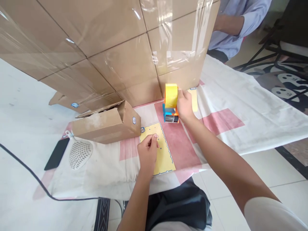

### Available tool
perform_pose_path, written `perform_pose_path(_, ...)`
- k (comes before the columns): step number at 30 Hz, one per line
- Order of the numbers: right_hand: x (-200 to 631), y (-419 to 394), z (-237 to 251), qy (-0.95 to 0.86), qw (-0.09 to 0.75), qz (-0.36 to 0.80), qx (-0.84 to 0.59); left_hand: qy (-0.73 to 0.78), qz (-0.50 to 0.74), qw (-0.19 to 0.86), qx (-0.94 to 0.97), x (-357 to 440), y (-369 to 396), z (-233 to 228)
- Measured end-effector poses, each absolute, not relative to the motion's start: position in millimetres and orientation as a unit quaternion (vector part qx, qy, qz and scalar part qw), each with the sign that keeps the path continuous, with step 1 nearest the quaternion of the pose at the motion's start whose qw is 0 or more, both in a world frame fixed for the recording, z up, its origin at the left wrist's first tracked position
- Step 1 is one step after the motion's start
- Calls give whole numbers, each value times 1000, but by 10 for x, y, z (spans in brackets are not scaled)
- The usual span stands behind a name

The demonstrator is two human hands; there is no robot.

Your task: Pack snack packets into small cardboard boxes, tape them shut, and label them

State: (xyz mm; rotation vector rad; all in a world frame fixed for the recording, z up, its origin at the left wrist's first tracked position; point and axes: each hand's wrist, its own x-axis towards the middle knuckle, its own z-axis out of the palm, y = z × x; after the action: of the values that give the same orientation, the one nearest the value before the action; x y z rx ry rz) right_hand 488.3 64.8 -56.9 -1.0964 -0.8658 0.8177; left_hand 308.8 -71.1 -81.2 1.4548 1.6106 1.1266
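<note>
My right hand point(185, 105) is wrapped round a tape dispenser point(171, 110), blue and orange, with a roll of yellow tape point(171, 95) on top. The dispenser is at the foot of the stacked boxes. My left hand point(148, 149) is over a pale yellow card point(165, 160) with a blue wavy border. Its thumb and forefinger are pinched together; what they hold, if anything, is too small to make out. Behind my right hand another yellow sheet point(194, 102) shows in part.
A wall of cardboard boxes point(130, 61) wrapped in clear film stands behind. A smaller carton point(103, 128) lies to the left, near a white perforated strainer point(80, 154) and a black phone point(57, 154). A dark cable point(31, 173) crosses the left. Another person's forearm point(231, 25) shows at upper right.
</note>
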Motion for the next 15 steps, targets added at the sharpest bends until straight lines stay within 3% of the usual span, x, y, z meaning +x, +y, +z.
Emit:
perform_pose_path(7, 4793, 628, -737, -438, 655, 371, -492, 603, 484, 349, 529, 2849, -760, -727)
perform_pose_path(15, 4789, 728, -836, -471, 633, 409, -459, 551, 471, 466, 508, 2743, -604, -900)
